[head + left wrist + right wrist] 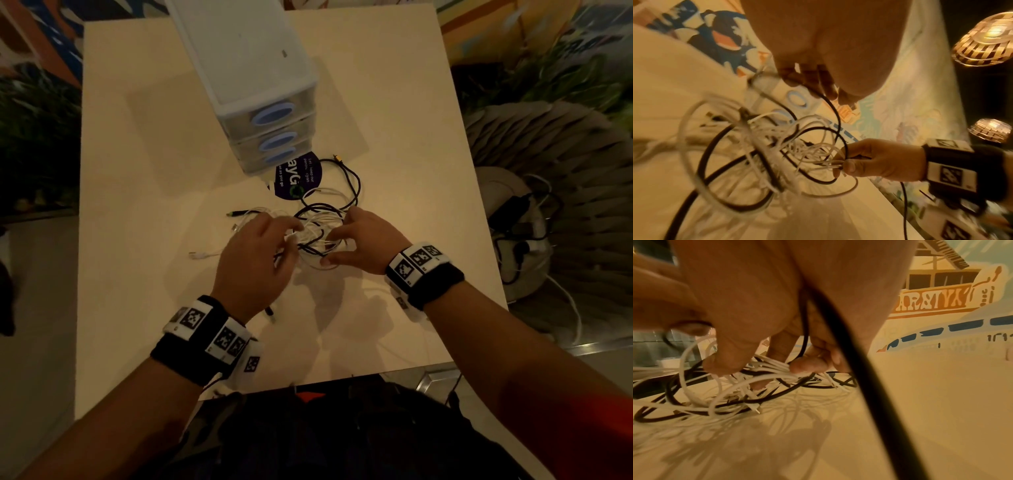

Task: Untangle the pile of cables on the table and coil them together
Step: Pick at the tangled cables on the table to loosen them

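A tangled pile of white and black cables (318, 236) lies mid-table between my hands. My left hand (291, 240) is at its left side; in the left wrist view its fingertips (818, 84) pinch a black cable (833, 110) that loops down into the tangle (777, 146). My right hand (332, 248) is on the right side of the pile. Its thumb and fingers (807, 365) pinch a bundle of white strands (772, 368), and a black cable (849, 353) runs through the palm. The same right hand (844, 164) grips white strands in the left wrist view.
A white drawer unit (260, 89) with blue handles stands at the back, a round purple sticker (298, 178) before it. A black cable with a yellow plug (356, 178) trails behind the pile; loose ends (202, 254) lie left. The table (137, 171) ends near my body.
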Motion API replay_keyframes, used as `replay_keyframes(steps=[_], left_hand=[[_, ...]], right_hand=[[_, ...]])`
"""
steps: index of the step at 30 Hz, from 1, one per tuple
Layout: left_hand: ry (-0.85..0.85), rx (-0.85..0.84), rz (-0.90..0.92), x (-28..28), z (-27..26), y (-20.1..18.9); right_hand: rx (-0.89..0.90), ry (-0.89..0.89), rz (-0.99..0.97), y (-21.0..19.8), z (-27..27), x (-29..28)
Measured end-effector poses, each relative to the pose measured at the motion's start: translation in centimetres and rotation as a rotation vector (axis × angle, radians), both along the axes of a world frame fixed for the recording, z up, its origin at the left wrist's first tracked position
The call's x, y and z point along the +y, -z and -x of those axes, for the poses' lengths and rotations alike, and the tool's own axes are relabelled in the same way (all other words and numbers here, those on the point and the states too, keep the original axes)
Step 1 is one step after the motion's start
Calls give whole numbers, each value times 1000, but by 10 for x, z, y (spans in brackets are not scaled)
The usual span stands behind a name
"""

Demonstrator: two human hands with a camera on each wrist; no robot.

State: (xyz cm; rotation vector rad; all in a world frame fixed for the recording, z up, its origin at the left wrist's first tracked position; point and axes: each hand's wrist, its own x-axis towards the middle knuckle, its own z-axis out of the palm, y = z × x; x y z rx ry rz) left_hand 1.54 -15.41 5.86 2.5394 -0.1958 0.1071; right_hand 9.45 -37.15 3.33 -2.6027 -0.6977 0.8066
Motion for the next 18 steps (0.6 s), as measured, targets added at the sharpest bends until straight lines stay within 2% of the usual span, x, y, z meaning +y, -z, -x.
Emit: replay_keyframes(steps=[3, 6, 11, 18], left_hand=[[212, -65, -272, -8, -1, -3], [244, -27, -326, -13, -5, 3], [270, -39, -243, -11, -10, 11], [78, 136, 120, -7, -1, 10]], right_hand=[[21, -10, -23, -4, -2, 2], [16, -29, -43, -7, -4, 2], [-9, -35, -13, -6, -6, -1], [16, 74, -83, -5, -13, -10]])
